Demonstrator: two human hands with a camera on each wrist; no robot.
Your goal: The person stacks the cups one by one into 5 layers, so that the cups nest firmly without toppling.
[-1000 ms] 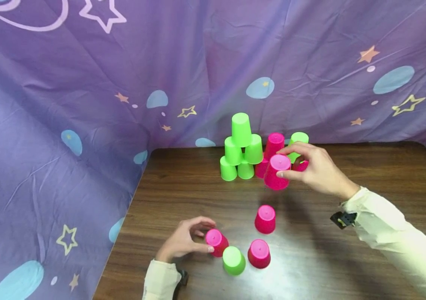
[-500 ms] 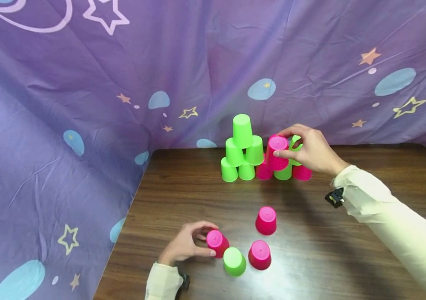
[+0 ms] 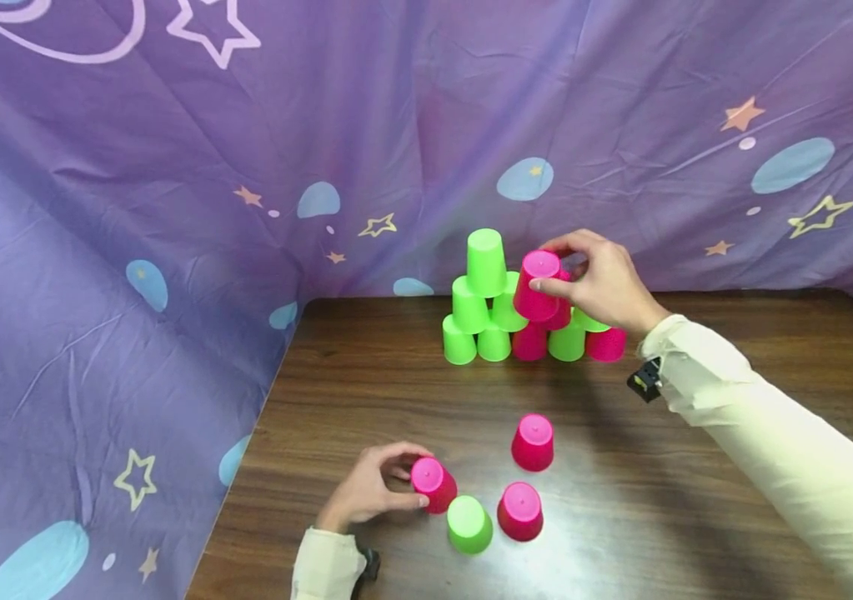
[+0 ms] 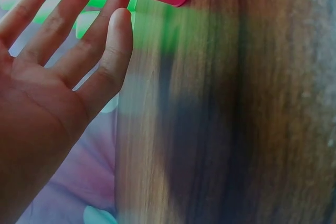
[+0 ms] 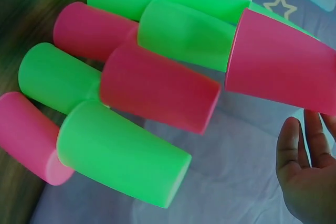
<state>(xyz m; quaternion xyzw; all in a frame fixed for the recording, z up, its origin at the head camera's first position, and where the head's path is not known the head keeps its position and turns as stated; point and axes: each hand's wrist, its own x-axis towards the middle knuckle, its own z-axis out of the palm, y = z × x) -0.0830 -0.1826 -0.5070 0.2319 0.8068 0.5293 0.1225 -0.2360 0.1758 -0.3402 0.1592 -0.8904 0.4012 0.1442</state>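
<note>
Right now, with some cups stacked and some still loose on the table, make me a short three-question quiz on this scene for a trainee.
1. Multiple choice: what does the right hand hold? a) a green cup, b) a pink cup, c) nothing.
2. True or false: the loose green cup stands mouth down on the wooden table.
3. Count: how many cups make up the bottom row of stacked cups, and how many are of each colour?

Key: 1. b, pinched between thumb and fingers. 2. True. 3. Five: three green and two pink.
</note>
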